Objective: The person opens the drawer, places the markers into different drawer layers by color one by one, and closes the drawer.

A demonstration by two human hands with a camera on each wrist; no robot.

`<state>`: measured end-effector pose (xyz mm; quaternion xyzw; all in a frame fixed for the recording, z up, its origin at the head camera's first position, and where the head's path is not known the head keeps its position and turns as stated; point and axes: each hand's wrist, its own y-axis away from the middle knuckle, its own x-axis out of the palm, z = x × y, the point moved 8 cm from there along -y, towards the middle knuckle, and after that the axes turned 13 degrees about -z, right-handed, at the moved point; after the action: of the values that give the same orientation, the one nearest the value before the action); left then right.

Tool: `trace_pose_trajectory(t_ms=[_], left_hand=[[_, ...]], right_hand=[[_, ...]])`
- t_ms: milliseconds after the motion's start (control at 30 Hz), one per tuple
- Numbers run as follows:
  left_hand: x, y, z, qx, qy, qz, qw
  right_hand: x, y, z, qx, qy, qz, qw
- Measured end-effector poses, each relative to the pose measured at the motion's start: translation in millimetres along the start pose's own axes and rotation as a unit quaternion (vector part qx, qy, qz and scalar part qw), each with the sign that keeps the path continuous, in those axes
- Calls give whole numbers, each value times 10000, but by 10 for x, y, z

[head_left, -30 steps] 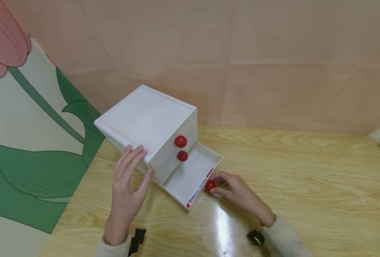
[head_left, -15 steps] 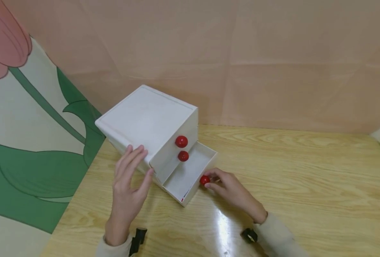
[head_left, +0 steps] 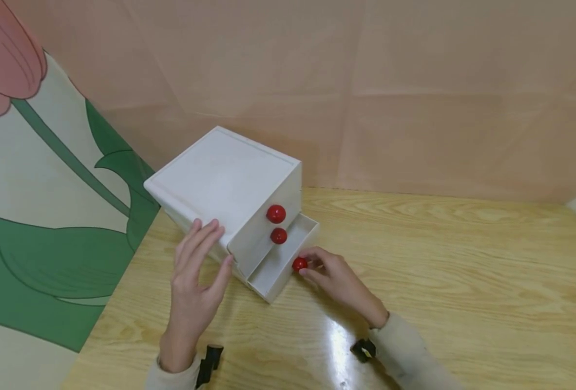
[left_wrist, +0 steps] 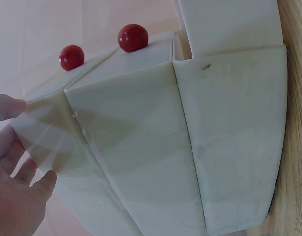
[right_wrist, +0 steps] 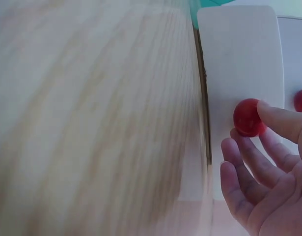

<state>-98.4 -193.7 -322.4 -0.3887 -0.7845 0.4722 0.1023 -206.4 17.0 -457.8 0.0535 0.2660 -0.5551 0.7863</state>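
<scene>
A white cabinet of stacked drawers (head_left: 222, 187) stands at an angle on the table, with red ball knobs on its fronts. Its bottom drawer (head_left: 284, 275) sticks out partway, and the inside that shows is bare. Thumb and fingers of my right hand (head_left: 339, 279) pinch that drawer's red knob (right_wrist: 248, 118). My left hand (head_left: 192, 295) lies along the cabinet's left side near the top front corner, fingers extended; in the left wrist view its fingertips are at the side wall. The upper drawers' knobs, the top one (head_left: 275, 213) and the middle one (head_left: 279, 235), sit on shut fronts.
The cabinet rests on a wood-grain table (head_left: 444, 281). Behind it hangs a pinkish cloth (head_left: 414, 97), and a flower-patterned panel (head_left: 49, 216) borders the left side. Black wrist straps (head_left: 363, 350) show at both sleeves.
The bottom drawer has slid inward toward the cabinet, its front moving up and left. My right hand has moved with it, still gripping the knob. The left hand has stayed in place.
</scene>
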Motion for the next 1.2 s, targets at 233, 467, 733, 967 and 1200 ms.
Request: trace_pose_trajectory(t_ms=[233, 467, 733, 967, 1200], left_hand=[[11, -14, -30, 233, 54, -82, 9997], [21, -19, -46, 366, 37, -99, 9993], [12, -13, -4, 79, 38, -52, 9999], [14, -11, -11, 141, 74, -101, 9998], [15, 3, -33, 300, 32, -135, 9995]], right_hand=[[40, -65, 7, 310, -39, -127, 9994], [83, -115, 37, 259, -89, -212, 9994], [124, -162, 61, 203, -108, -259, 9994], [169, -188, 41, 350, -106, -190, 9992], [204, -195, 43, 455, -115, -136, 9988]])
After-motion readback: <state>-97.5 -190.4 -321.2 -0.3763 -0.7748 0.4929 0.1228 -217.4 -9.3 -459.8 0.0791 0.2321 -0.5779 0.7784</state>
